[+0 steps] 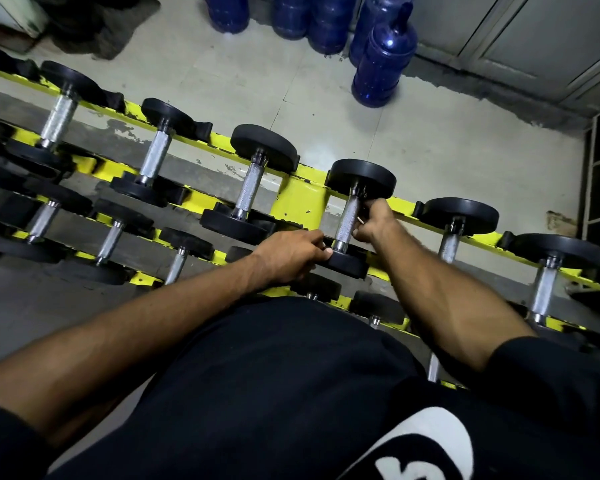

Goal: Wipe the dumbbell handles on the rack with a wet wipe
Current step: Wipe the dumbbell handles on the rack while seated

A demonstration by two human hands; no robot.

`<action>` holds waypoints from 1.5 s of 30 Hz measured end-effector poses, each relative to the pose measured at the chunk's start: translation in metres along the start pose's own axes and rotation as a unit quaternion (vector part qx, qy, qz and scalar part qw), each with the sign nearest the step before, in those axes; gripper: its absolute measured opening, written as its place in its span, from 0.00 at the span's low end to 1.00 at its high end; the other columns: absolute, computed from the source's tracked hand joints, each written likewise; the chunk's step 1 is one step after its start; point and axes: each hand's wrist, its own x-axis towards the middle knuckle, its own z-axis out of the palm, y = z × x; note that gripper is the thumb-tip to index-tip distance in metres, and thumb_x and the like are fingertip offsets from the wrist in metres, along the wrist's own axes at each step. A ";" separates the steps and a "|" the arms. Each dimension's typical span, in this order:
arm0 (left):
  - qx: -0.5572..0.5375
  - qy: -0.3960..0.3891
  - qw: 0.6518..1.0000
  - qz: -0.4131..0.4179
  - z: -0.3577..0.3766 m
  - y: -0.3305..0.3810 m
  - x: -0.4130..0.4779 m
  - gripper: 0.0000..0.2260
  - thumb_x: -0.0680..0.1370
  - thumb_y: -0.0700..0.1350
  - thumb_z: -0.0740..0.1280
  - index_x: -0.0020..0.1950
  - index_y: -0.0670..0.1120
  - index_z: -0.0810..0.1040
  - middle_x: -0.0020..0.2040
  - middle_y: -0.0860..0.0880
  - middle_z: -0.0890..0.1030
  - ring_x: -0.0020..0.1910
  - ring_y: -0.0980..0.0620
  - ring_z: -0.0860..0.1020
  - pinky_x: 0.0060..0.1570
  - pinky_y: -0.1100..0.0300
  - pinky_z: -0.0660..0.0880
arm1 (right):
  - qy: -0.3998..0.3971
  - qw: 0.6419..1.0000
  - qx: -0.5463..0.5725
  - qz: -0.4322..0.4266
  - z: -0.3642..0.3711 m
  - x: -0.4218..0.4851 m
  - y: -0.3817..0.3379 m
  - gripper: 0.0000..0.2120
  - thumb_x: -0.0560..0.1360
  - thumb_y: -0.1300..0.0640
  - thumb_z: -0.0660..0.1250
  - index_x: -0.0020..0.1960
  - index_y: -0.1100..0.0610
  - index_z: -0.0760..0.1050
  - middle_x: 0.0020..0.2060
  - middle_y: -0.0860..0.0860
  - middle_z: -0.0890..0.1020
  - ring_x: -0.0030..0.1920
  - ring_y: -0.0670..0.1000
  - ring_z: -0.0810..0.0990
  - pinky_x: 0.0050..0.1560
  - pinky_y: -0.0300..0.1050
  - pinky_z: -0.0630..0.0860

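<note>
Two hands share one dumbbell (346,220) on the top rail of the yellow rack (298,199). My left hand (288,256) curls its fingers over the near head (349,265), I judge to stop it rolling. My right hand (374,220), fingers curled against the knurled handle (343,226), pinches a white sliver, probably the wet wipe (361,220), mostly hidden. Neighbouring dumbbells (253,181) sit well apart, so only the far head (361,176) and the near one limit the stroke. Blue water bottles (383,64) stand on the floor (430,133) beyond.

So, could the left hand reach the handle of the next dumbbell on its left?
Probably yes: the left hand, holding a plate, is beside the neighbouring handle, which nothing covers; the right hand grips the other handle.
</note>
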 end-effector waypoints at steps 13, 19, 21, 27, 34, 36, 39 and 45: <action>0.014 -0.017 1.000 0.008 0.000 -0.001 0.000 0.18 0.82 0.48 0.62 0.72 0.51 0.70 0.59 0.47 0.71 0.57 0.48 0.75 0.47 0.56 0.75 | 0.110 0.608 -0.513 -0.595 -0.019 -0.010 0.012 0.06 0.74 0.54 0.70 0.49 0.52 0.85 0.44 0.50 0.85 0.42 0.54 0.82 0.40 0.45 0.77; 0.036 -0.040 0.999 0.005 0.003 -0.001 0.001 0.22 0.80 0.49 0.64 0.75 0.50 0.67 0.61 0.47 0.70 0.58 0.48 0.74 0.44 0.55 0.73 | 0.052 0.330 -0.764 -0.552 0.013 -0.027 -0.001 0.11 0.73 0.66 0.64 0.50 0.57 0.82 0.46 0.56 0.84 0.44 0.64 0.83 0.36 0.49 0.72; 0.041 -0.047 0.998 0.003 0.004 -0.002 -0.001 0.24 0.80 0.48 0.64 0.76 0.50 0.65 0.61 0.47 0.69 0.58 0.47 0.74 0.44 0.55 0.74 | 0.038 0.249 -0.835 -0.490 0.026 -0.038 0.001 0.12 0.75 0.68 0.63 0.52 0.59 0.81 0.47 0.56 0.83 0.46 0.62 0.83 0.35 0.49 0.72; 0.045 -0.050 0.998 0.003 0.007 -0.004 -0.003 0.26 0.79 0.48 0.66 0.77 0.51 0.64 0.61 0.47 0.69 0.58 0.48 0.73 0.44 0.54 0.76 | -0.056 0.185 -0.901 -0.389 0.040 -0.053 -0.007 0.07 0.74 0.59 0.68 0.52 0.57 0.80 0.43 0.53 0.80 0.42 0.57 0.80 0.41 0.49 0.78; 0.036 -0.033 0.999 0.004 0.002 -0.001 0.001 0.20 0.80 0.49 0.64 0.72 0.51 0.70 0.59 0.47 0.71 0.55 0.47 0.75 0.43 0.55 0.74 | -0.069 0.343 -0.773 -0.529 -0.005 -0.036 -0.006 0.08 0.70 0.62 0.72 0.49 0.57 0.83 0.46 0.55 0.83 0.48 0.60 0.81 0.39 0.48 0.76; 0.025 -0.021 0.999 0.003 0.000 0.002 0.001 0.18 0.80 0.49 0.62 0.71 0.50 0.72 0.59 0.46 0.72 0.55 0.46 0.75 0.45 0.54 0.76 | -0.017 0.453 -0.689 -0.566 -0.022 -0.029 -0.003 0.06 0.70 0.64 0.69 0.47 0.59 0.80 0.44 0.57 0.80 0.44 0.61 0.79 0.37 0.49 0.74; 0.020 -0.015 1.000 0.004 -0.002 0.002 0.001 0.18 0.81 0.50 0.62 0.70 0.50 0.73 0.59 0.47 0.72 0.55 0.47 0.76 0.45 0.54 0.77 | -0.087 0.501 -0.664 -0.549 -0.047 -0.031 0.020 0.05 0.72 0.62 0.70 0.47 0.58 0.78 0.44 0.55 0.80 0.44 0.56 0.78 0.40 0.42 0.68; -0.001 0.001 1.000 -0.009 -0.002 0.006 0.000 0.16 0.81 0.49 0.62 0.68 0.49 0.76 0.59 0.47 0.73 0.55 0.47 0.76 0.44 0.57 0.73 | 0.031 0.738 -0.453 -0.499 -0.028 -0.015 0.007 0.07 0.73 0.57 0.72 0.50 0.55 0.84 0.43 0.50 0.85 0.42 0.49 0.82 0.46 0.47 0.80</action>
